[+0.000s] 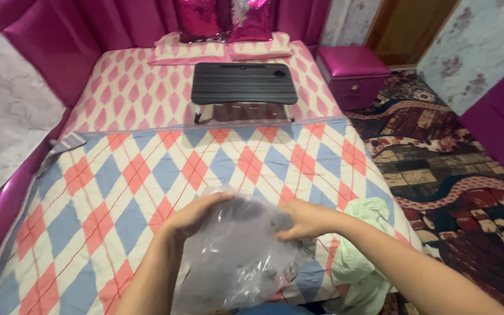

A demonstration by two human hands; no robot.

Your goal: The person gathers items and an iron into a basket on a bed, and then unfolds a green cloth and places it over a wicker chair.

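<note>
— What did we have in front of us, low in the middle of the frame?

— A clear plastic bag [234,256], crumpled and see-through, lying at the near edge of the bed [147,175]. Our left hand [196,213] was curled over its upper left corner, fingers closed on the film. Our right hand [298,220] pinched the upper right side, fingers bent in and gripping the plastic.

— How did we judge it would handle?

— Light, limp and slippery, we thought. It would sag and crinkle rather than hold a shape, so the bunched top edge seemed the best place to grip. Something darker showed through it, but we could not tell what.

— And around it?

— A pale green cloth [360,256] lay just right of the bag, hanging off the bed's edge. Beneath everything was the diamond-patterned quilt [118,192] in blue, coral and white. Further up, in the upper middle, a dark folding lap table [243,83] stood on the bed, with sequinned pink cushions [226,17] behind it. A magenta storage stool [354,73] sat at upper right, beside the patterned carpet [438,157].
</note>
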